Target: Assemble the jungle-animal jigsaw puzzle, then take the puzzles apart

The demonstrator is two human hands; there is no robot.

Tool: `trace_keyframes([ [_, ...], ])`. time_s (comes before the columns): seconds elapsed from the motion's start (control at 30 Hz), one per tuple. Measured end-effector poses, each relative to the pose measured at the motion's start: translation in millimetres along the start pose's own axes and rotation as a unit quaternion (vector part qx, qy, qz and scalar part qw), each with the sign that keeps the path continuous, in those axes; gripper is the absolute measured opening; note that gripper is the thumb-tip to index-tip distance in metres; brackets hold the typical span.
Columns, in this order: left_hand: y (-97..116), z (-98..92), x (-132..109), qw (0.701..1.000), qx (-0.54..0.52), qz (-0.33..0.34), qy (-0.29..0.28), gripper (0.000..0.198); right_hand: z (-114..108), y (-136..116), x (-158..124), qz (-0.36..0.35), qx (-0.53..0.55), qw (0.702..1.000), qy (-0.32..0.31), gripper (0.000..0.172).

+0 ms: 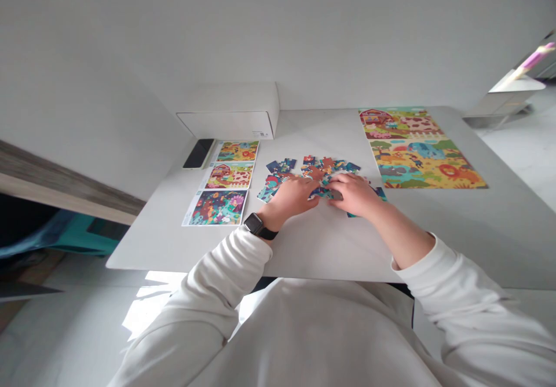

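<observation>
Over a loose pile of jigsaw puzzle pieces (278, 184) in the middle of the table, my two hands are close together. My left hand (295, 196), with a black watch (256, 225) on its wrist, is closed, its fingers bent down onto a puzzle piece at the pile's near side. Opposite it, my right hand (354, 193) pinches at a dark blue-green puzzle piece (325, 192) between the hands. Fingers partly hide the pieces they touch. Reddish-brown pieces (316, 171) lie just beyond the fingertips, and dark blue pieces (347, 167) surround them.
Left of the pile lie several small picture cards (219, 207), with a phone (198, 153) behind them. A white box (226, 123) stands against the wall. Two assembled puzzles, a farm scene (402, 125) and an animal scene (428, 164), lie on the white table (313, 248) at right.
</observation>
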State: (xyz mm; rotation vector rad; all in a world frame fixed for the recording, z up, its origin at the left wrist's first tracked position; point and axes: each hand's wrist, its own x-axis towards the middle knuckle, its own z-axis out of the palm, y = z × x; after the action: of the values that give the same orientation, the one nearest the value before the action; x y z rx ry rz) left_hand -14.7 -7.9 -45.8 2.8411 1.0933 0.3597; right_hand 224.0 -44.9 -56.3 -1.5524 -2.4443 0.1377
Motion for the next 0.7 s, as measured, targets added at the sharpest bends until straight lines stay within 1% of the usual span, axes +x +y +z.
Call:
trace_keyframes([
  [0.1, -2, -1.8, -1, 0.999, 0.001, -0.016, 0.032, 0.027, 0, -1, 3, -0.013, 0.019, 0.999, 0.042, 0.023],
  [0.13, -2, -2.2, -1, 0.999, -0.003, -0.018, 0.04, 0.026, 0, -1, 3, -0.011, 0.026, 0.998, 0.057, 0.02],
  [0.23, -4, -3.2, -1, 0.999, -0.019, -0.011, 0.044, 0.023, -3, -2, 4, 0.014, 0.052, 0.992, 0.111, 0.023],
  [0.3, -5, -3.5, -1, 0.999, -0.022, -0.007, 0.032, 0.023, -4, -3, 4, 0.041, 0.067, 0.986, 0.15, 0.025],
  [0.37, -6, -3.3, -1, 1.0, -0.022, -0.007, 0.021, 0.021, -4, -3, 5, 0.067, 0.076, 0.979, 0.175, 0.028],
  [0.43, -7, -2.1, 0, 0.999, -0.029, -0.003, 0.024, 0.02, -3, -2, 8, 0.071, 0.086, 0.979, 0.168, 0.032],
  [0.5, -6, 0.1, 1, 0.998, -0.045, 0.01, 0.039, 0.019, -6, 4, 10, 0.059, 0.106, 0.983, 0.139, 0.036],
  [0.57, 0, 3.7, 2, 0.996, -0.068, 0.025, 0.051, 0.019, -14, 16, 10, 0.059, 0.127, 0.983, 0.121, 0.032],
  [0.67, 19, 12.7, 6, 0.992, -0.095, 0.063, 0.047, 0.023, -35, 42, 1, 0.116, 0.15, 0.975, 0.112, 0.022],
  [0.7, 26, 16.7, 7, 0.991, -0.1, 0.079, 0.042, 0.026, -42, 51, -4, 0.139, 0.153, 0.974, 0.092, 0.02],
])
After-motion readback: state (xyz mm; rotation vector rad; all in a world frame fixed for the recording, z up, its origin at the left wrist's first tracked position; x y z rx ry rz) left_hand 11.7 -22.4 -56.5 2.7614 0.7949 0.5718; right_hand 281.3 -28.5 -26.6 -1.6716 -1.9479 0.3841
